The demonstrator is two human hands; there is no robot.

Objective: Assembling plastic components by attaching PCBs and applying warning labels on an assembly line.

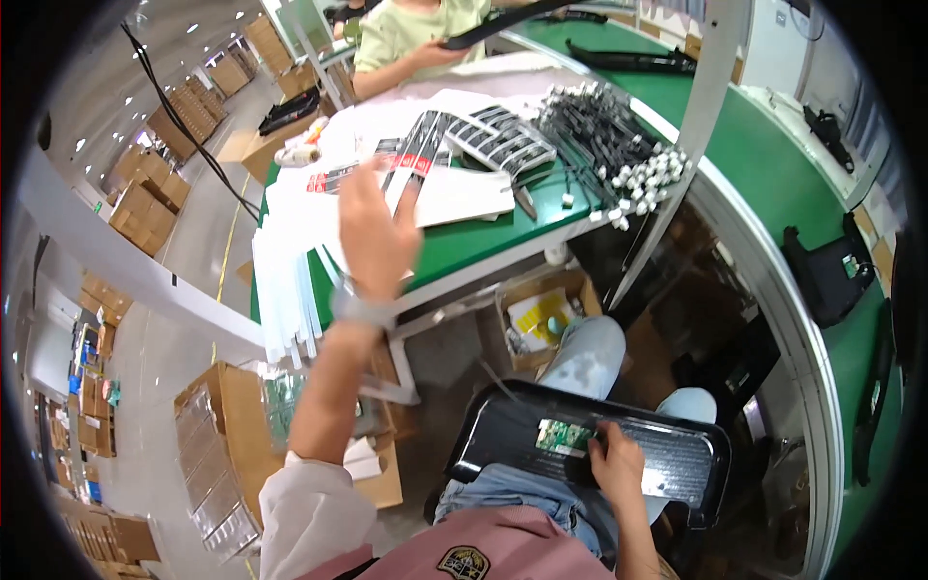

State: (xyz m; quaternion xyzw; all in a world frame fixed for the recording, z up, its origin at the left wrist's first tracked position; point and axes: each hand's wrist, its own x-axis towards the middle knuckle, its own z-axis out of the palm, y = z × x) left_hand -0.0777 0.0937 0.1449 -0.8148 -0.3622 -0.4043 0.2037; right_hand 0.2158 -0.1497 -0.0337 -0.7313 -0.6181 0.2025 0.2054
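Note:
My left hand [375, 237] is stretched out over the near edge of the green table [454, 246], slightly blurred, with thumb and fingers apart. Just beyond its fingertips lie black, red and white label strips [418, 155]. Across my lap rests a black plastic housing [503, 425], shaped like a shallow tray. A small green circuit board [564, 437] lies on it. At the board's right edge is my right hand [619, 464], its fingers bent and closed on that edge; the fingertips are partly hidden.
On the table are sheets of black labels [503, 140], a heap of black cables [594, 121] with white connectors [650, 184], and white strips [280, 290]. Cardboard boxes [232, 416] stand at left. A person [416, 48] holds a black part opposite. A metal post [677, 145] rises at right.

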